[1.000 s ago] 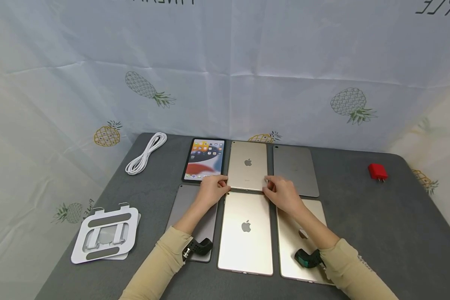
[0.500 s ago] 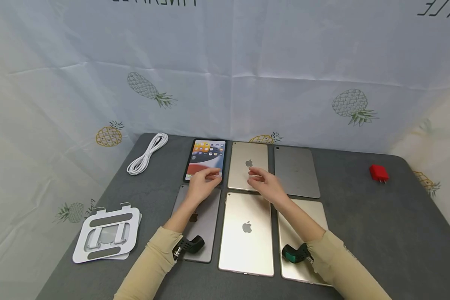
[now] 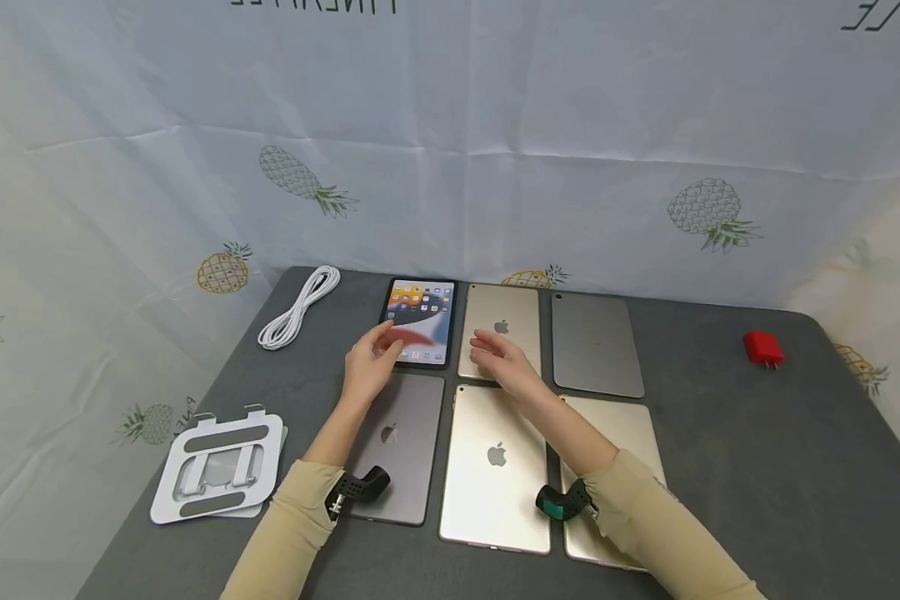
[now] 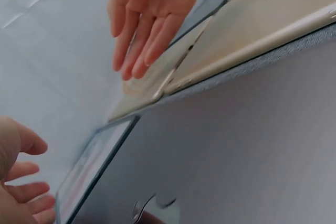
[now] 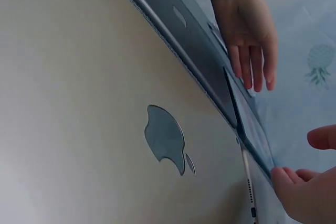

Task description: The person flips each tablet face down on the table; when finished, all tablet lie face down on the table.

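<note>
Tablets lie flat in two rows of three on the dark grey table. At the back left is a tablet with a lit screen (image 3: 433, 321), then a gold tablet (image 3: 521, 308) and a grey tablet (image 3: 598, 346). The front row has a grey tablet (image 3: 408, 467), a gold tablet (image 3: 495, 500) and another gold tablet (image 3: 622, 429), partly hidden by the right forearm. My left hand (image 3: 367, 367), fingers relaxed and holding nothing, overlaps the lit tablet's lower left corner. My right hand (image 3: 506, 367) hovers over the back gold tablet, its fingers (image 4: 147, 45) loosely extended in the left wrist view.
A white folding stand (image 3: 183, 508) lies at the left, with a bundled white cable (image 3: 300, 308) behind it. A red plug adapter (image 3: 763, 347) sits at the far right. Pineapple-printed cloth (image 3: 450, 208) hangs along the back edge.
Both hands have drawn away from the back gold tablet's lower corners, which they touched a second ago. They have moved left, the left hand now at the lit tablet. The tablets stay put.
</note>
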### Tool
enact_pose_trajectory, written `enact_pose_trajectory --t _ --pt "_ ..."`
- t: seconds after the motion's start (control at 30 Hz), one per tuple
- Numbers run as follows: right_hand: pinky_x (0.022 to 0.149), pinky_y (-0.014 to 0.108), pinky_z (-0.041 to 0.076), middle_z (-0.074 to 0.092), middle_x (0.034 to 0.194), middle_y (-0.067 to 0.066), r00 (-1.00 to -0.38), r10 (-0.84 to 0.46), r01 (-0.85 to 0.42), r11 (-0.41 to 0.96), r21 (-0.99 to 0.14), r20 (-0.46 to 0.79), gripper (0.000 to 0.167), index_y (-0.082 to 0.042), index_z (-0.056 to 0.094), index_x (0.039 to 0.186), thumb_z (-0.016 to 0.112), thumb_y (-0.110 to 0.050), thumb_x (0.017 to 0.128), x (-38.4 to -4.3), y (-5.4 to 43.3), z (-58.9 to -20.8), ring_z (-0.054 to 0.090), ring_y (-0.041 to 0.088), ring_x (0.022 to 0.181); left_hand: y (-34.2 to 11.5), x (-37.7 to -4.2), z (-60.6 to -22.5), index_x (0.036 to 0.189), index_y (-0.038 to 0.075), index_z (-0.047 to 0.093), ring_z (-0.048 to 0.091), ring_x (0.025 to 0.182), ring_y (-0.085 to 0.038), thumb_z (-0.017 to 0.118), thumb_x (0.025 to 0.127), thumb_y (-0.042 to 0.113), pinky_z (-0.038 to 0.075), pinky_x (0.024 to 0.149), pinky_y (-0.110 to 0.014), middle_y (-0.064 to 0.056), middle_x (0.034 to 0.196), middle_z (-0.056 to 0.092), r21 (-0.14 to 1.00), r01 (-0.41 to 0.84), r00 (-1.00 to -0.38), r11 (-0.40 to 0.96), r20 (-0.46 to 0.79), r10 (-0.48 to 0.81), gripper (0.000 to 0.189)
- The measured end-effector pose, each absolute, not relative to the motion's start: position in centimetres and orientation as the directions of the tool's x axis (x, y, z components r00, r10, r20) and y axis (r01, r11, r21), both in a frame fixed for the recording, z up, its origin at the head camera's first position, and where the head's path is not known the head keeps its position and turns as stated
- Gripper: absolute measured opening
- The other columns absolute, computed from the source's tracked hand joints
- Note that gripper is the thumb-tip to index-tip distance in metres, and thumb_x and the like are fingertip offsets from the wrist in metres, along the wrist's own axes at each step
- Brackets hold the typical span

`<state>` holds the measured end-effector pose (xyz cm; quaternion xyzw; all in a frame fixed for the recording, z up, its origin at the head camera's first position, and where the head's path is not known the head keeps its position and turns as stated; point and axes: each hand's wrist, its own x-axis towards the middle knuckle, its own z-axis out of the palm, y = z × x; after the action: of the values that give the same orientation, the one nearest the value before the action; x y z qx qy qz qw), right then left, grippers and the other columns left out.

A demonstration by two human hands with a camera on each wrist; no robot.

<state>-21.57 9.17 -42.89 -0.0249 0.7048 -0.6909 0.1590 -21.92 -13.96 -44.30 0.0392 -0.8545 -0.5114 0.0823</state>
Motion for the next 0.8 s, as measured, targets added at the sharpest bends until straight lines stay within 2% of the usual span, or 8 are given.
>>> enact_pose_trajectory --t 0.13,0.27,0.47,0.6,0.8 --pt "0.112 0.042 0.031 0.034 0.15 0.027 -0.934 -0.289 0.226 -0.029 -0.974 -0.208 0.056 0.009 0.026 0.149 0.048 -0.003 0.099 -21.7 8.0 -43.0 0.035 0.037 0.138 -15.0 -21.9 -44.4 0.142 0.005 0.049 0.04 0.136 -0.03 0.06 0.094 0.021 0.032 0.111 -0.045 -0.017 0.144 0.048 0.871 -0.051 -0.979 0.488 0.053 -0.196 0.052" --pt "0.115 0.039 0.027 0.027 0.153 0.029 -0.921 -0.311 0.277 -0.102 -0.955 -0.234 0.057 0.01 0.021 0.149 0.044 0.003 0.097 -21.5 7.0 -43.1 0.028 0.037 0.141 -15.6 -21.8 -44.6 0.146 0.003 0.042 0.033 0.14 -0.032 0.06 0.095 0.021 0.028 0.113 -0.047 -0.019 0.148 0.042 0.872 -0.101 -0.981 0.479 -0.008 -0.191 0.057" --pt "0.116 0.038 0.022 0.019 0.155 0.028 -0.908 -0.314 0.343 -0.183 -0.921 -0.276 0.059 0.01 0.016 0.15 0.042 0.004 0.098 -21.1 6.2 -43.2 0.023 0.034 0.144 -15.9 -21.8 -44.8 0.147 0.002 0.04 0.036 0.137 -0.035 0.06 0.095 0.022 0.031 0.111 -0.048 -0.021 0.146 0.043 0.862 -0.12 -0.983 0.492 -0.032 -0.182 0.059" --pt "0.116 0.036 0.024 0.018 0.157 0.025 -0.9 -0.303 0.38 -0.197 -0.904 -0.313 0.059 0.007 0.017 0.152 0.044 0.001 0.099 -21.0 5.8 -43.2 0.022 0.031 0.145 -16.0 -21.9 -44.9 0.147 0.001 0.039 0.043 0.132 -0.037 0.06 0.095 0.022 0.037 0.107 -0.049 -0.024 0.142 0.046 0.863 -0.124 -0.982 0.489 -0.038 -0.183 0.06" --pt "0.116 0.037 0.022 0.016 0.159 0.022 -0.897 -0.307 0.388 -0.199 -0.9 -0.319 0.064 0.006 0.016 0.152 0.047 0.002 0.097 -20.7 5.3 -43.2 0.019 0.03 0.146 -16.1 -21.7 -44.6 0.148 -0.001 0.037 0.045 0.13 -0.039 0.058 0.095 0.021 0.039 0.106 -0.048 -0.026 0.142 0.046 0.861 -0.122 -0.986 0.494 -0.048 -0.161 0.061"
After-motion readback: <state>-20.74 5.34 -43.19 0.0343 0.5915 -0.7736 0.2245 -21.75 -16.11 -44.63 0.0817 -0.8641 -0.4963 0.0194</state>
